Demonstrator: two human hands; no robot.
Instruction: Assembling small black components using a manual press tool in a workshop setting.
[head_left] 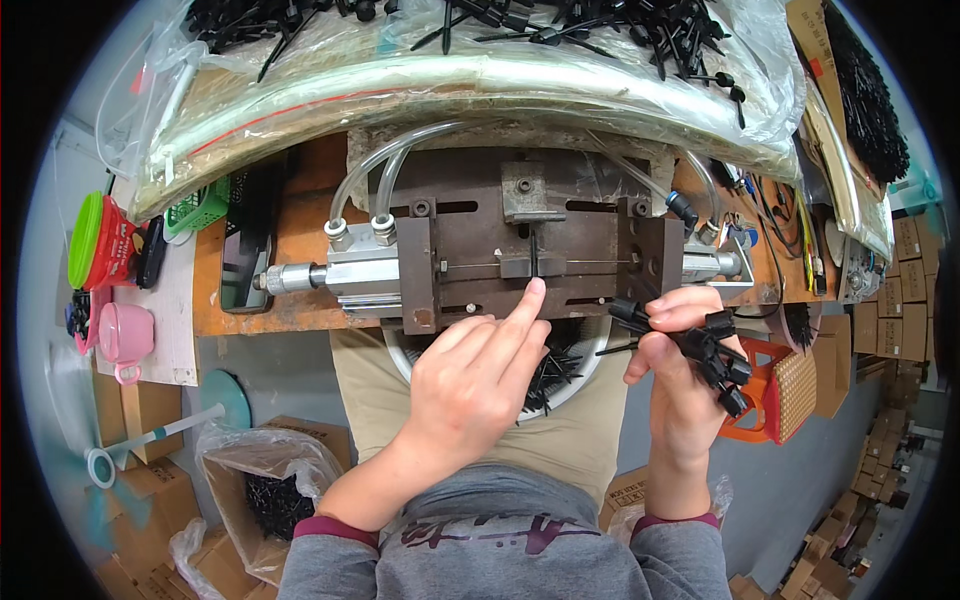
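Note:
My left hand (468,385) reaches over the front of a brown metal fixture (470,218), index finger stretched out. Its fingertip touches the lower end of a thin black stemmed plastic part (534,250) that stands in the small grey block (515,267) at the middle. The other left fingers are loosely bent, holding nothing that shows. To the right, my right hand (682,385) is closed around a bunch of black stemmed plastic parts (715,355), their knobbed ends and thin stems poking out. Below the fixture, a white round container (590,372) on my lap holds more such parts, partly hidden by my left hand.
Air cylinders (365,285) with clear hoses (375,160) flank the fixture. Behind it, a plastic-covered ledge (480,85) carries piled black parts. A pink cup (127,332) stands at left, an orange stool (765,395) at right. A lined box (270,490) of black parts is lower left.

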